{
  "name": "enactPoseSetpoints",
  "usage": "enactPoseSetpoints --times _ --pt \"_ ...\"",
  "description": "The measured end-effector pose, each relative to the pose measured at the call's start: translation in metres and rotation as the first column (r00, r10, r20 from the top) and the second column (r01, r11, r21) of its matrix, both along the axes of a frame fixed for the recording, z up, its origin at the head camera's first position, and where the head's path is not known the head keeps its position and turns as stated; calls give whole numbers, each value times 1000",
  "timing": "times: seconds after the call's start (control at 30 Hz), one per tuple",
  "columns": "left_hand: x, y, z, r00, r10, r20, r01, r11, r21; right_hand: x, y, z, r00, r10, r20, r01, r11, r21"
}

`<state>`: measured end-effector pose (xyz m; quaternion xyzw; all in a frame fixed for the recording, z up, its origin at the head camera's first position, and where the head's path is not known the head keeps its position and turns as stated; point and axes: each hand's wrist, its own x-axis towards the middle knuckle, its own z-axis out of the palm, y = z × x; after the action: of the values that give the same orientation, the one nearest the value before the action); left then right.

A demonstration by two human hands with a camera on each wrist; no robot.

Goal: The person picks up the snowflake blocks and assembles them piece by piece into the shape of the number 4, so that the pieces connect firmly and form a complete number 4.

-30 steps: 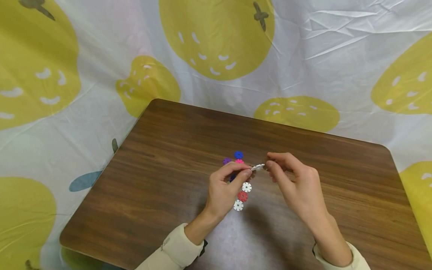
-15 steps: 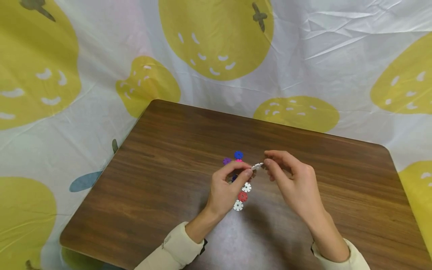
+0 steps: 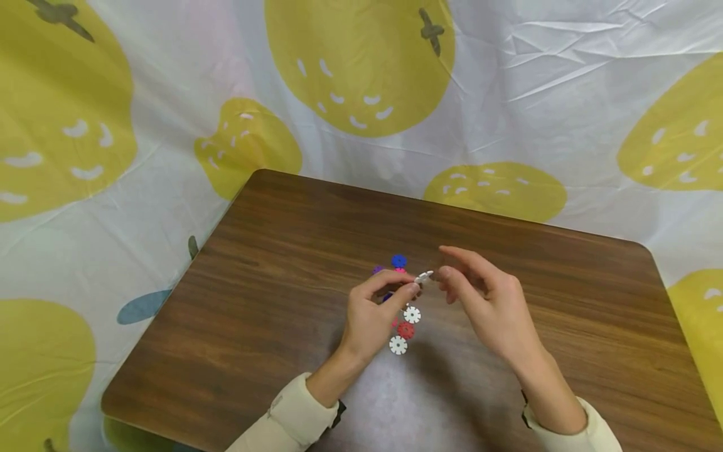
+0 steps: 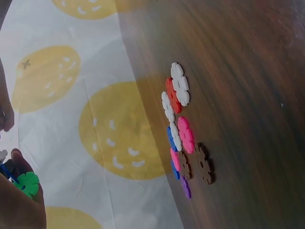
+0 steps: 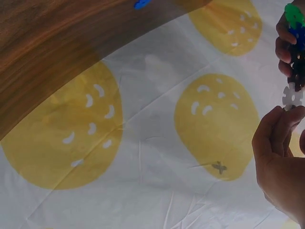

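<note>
My left hand [image 3: 367, 314] pinches a linked chain of notched plastic discs above the table. The chain's white disc [image 3: 422, 277] sticks out past the thumb and index finger. In the right wrist view the green disc [image 5: 294, 15], a blue disc [image 5: 296, 34] and dark discs [image 5: 296, 64] run up from the white one, partly covered by the left fingers. My right hand [image 3: 499, 304] hovers just right of the white disc, thumb and index finger spread apart. Its fingertips come right at the white disc's edge in the right wrist view.
Loose discs lie on the brown wooden table [image 3: 271, 251] below the hands: blue [image 3: 398, 260], white [image 3: 412, 314], red [image 3: 405, 330], another white [image 3: 398, 345]. Pink [image 4: 186, 135], brown [image 4: 204, 163] and purple [image 4: 185, 187] ones show in the left wrist view. A patterned cloth [image 3: 361, 157] hangs behind.
The white disc in my left hand has shifted slightly left. My right index finger has lifted away from the thumb, and that hand has drifted a little left and up.
</note>
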<state>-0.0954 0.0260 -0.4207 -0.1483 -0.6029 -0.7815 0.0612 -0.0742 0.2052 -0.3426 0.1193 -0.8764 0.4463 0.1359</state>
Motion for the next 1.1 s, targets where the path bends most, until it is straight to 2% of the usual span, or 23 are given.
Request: enactPoseSetpoints --times 0.23,0.37,0.47,0.67,0.9,1.1 --pt "-1 -5 1 1000 31 -2 -31 999 29 -3 12 -4 995 -90 -50 92 995 32" --pt "-1 -8 2 999 40 -10 -39 999 28 -10 19 -18 988 -120 -101 129 988 87" --pt "-1 -8 3 999 41 -21 -41 999 32 -14 25 -31 987 -123 -101 134 984 114" --pt "-1 -11 4 999 48 -27 -47 998 36 -23 32 -58 994 -110 -21 112 985 133" --pt "-2 -14 5 997 70 -13 -70 997 15 -39 27 -89 996 -70 55 59 982 181" --pt "-2 -15 6 997 75 -14 -74 997 19 -51 19 -112 987 -48 157 14 978 210"
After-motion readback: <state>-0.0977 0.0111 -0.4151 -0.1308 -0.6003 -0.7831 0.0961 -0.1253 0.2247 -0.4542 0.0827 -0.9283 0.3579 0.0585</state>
